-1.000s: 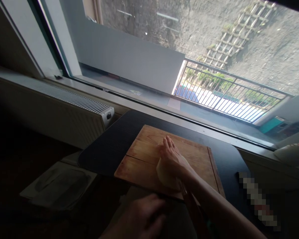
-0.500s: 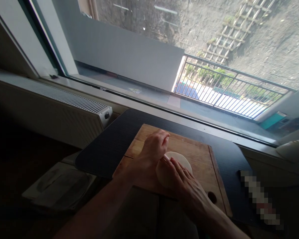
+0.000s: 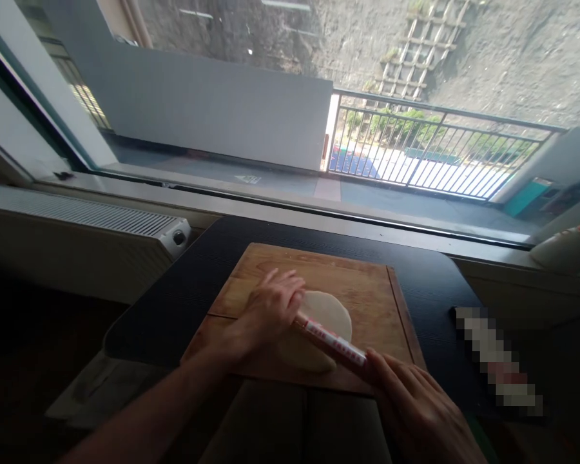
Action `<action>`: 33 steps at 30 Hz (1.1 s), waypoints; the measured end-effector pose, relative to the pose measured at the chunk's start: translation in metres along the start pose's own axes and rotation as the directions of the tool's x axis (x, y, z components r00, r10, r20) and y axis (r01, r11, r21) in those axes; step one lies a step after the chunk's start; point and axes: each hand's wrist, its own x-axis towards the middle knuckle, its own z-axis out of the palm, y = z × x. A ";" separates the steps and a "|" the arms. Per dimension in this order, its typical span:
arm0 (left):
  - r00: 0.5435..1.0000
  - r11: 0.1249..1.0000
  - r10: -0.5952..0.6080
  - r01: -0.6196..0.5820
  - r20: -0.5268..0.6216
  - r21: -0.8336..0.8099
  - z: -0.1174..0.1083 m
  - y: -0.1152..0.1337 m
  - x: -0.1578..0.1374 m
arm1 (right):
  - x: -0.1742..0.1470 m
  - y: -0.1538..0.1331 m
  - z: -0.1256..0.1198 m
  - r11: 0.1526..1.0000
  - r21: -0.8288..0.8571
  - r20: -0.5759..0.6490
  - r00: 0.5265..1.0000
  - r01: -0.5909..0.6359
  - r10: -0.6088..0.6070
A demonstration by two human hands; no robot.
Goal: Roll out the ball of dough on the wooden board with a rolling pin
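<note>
A flat round of pale dough (image 3: 326,312) lies on a wooden cutting board (image 3: 362,283). Across it, at a slant, runs a rolling pin (image 3: 336,343) with a red-and-white printed label around its middle. My left hand (image 3: 274,299) covers the pin's far left end, at the dough's left edge, its fingers curving over the wood. Over the near right end rests my right hand (image 3: 410,390), with the fingers on top of the pin, off the dough. Part of the dough is hidden behind the pin.
The board sits on a dark table (image 3: 159,316) against the windowsill (image 3: 319,222). A white radiator (image 3: 125,225) stands to the left. A narrow pixelated item (image 3: 497,361) lies at the table's right edge, and a pale rounded vessel (image 3: 565,250) is at far right.
My hands have moved apart toward the pin's two ends, uncovering its label. The right hand has slid off the dough to the right. The view has shifted slightly.
</note>
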 end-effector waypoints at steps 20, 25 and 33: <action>0.999 0.990 -0.052 0.053 -0.007 0.129 0.008 0.008 -0.018 | -0.001 0.021 0.008 0.970 0.122 -0.118 0.967 -0.209 0.224; 1.000 0.984 -0.016 0.019 -0.020 0.179 0.005 0.009 -0.050 | -0.005 0.026 0.012 0.960 0.165 -0.103 0.964 -0.228 0.247; 0.994 0.974 -0.104 0.105 -0.018 0.203 0.010 0.018 -0.022 | 0.012 0.038 0.004 0.962 0.169 -0.020 0.975 -0.215 0.221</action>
